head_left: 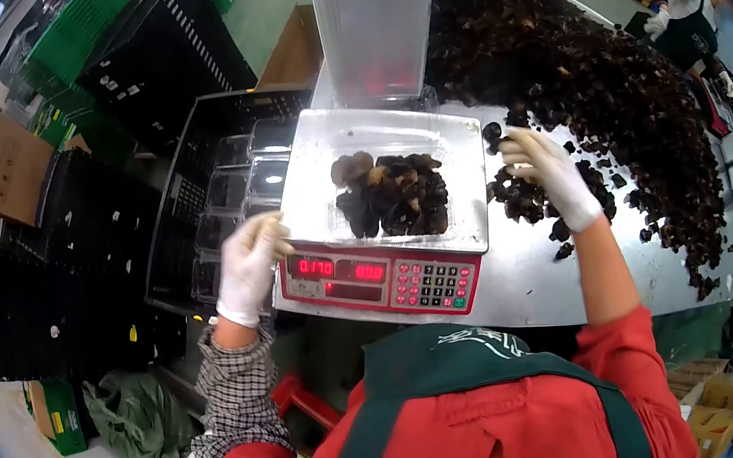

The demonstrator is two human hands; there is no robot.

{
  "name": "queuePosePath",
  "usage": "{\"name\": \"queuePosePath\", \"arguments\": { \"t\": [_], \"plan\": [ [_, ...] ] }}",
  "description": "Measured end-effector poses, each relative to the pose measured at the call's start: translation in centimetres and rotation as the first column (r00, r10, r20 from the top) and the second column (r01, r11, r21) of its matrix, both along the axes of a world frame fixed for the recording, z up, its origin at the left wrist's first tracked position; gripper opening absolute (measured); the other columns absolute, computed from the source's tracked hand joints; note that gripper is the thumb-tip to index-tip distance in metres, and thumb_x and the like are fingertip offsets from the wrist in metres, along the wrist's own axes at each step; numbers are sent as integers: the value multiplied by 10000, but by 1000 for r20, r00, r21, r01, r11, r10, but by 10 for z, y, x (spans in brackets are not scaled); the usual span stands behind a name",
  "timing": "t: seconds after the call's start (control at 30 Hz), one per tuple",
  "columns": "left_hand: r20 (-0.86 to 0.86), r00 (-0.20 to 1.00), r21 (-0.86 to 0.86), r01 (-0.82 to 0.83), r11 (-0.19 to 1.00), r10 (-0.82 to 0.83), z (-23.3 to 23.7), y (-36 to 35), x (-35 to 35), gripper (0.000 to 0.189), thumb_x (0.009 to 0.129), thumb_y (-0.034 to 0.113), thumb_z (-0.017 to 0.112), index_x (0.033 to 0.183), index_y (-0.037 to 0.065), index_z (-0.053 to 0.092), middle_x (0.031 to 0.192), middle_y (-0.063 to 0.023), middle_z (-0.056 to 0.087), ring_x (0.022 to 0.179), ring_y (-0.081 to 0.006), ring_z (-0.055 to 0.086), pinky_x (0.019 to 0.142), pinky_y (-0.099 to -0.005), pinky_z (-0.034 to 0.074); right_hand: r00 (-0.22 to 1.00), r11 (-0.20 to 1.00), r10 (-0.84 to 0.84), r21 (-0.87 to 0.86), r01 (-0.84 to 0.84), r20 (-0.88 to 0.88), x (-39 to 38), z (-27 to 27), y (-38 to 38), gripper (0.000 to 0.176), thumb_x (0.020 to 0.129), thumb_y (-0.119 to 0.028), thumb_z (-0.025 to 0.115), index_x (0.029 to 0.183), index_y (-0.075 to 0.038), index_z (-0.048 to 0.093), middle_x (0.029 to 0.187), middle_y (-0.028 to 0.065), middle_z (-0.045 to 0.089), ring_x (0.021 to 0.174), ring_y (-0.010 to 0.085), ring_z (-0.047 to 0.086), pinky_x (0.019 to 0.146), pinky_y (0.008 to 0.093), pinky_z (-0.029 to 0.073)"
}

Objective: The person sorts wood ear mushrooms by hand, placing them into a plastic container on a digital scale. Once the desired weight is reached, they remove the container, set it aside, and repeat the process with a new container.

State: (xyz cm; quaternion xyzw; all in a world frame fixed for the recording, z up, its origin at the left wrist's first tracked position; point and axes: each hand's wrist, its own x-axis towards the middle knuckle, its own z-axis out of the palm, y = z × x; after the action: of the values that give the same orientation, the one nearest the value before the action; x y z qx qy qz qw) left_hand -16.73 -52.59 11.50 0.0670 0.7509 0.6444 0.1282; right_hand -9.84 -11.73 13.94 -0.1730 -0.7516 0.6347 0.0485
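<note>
Steel surface (pixel 544 292) bearing heaped dark mushroom pieces (pixel 584 89) and a red electronic scale (pixel 385 285); more pieces fill a clear tray (pixel 433 235) on its pan (pixel 459 166). Pieces: probably light, soft, easily torn — pinch thick middles. Left hand (pixel 254 256): fingers bunched beside pan. Right hand (pixel 544 167): fingers slightly parted over loose pieces — grip indeterminable. Readout (pixel 315 267): 0.170; apron lettering (pixel 490 341) illegible.

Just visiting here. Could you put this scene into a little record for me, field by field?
Scale: red base, one window reading 0.170
On it: clear tray with dark pieces
Left hand: gloved, at the scale's left edge; contact unclear
Right hand: gloved, over loose pieces beside the scale; grasp unclear
Table: metal, bearing a large dark heap
Left side: black crate holding clear boxes
</note>
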Motion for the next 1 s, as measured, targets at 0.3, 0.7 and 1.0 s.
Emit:
{"name": "queuePosePath", "arguments": {
  "t": [0.3,0.7,1.0],
  "plan": [
    [242,945,206,172,963,-221,-15,39,8,764,947,570,415,1314,-100,390,840,-143,630,696,-173,648,637,-257,530,997,801,-81,-595,65,1,-125,-42,-40,805,968,-581,305,1440,65,214,1239,257,534,1133,326,530,988,436,401],
    [473,861,349,15,937,-190,-16,47,7,320,845,51,591,1116,-65,466,828,-163,642,679,-229,674,591,-295,564,919,754,381,609,-245,-103,28,-23,-72,556,765,-101,726,1267,-58,492,1188,182,510,1126,292,519,920,390,454],
    [471,820,461,85,883,-325,-30,52,3,170,824,3,543,984,-18,491,775,-101,624,597,-142,617,564,-247,527,940,838,258,-536,-102,225,25,-36,-65,221,858,-7,574,1036,16,446,794,118,602,618,174,624,521,271,519]
  ]
}}
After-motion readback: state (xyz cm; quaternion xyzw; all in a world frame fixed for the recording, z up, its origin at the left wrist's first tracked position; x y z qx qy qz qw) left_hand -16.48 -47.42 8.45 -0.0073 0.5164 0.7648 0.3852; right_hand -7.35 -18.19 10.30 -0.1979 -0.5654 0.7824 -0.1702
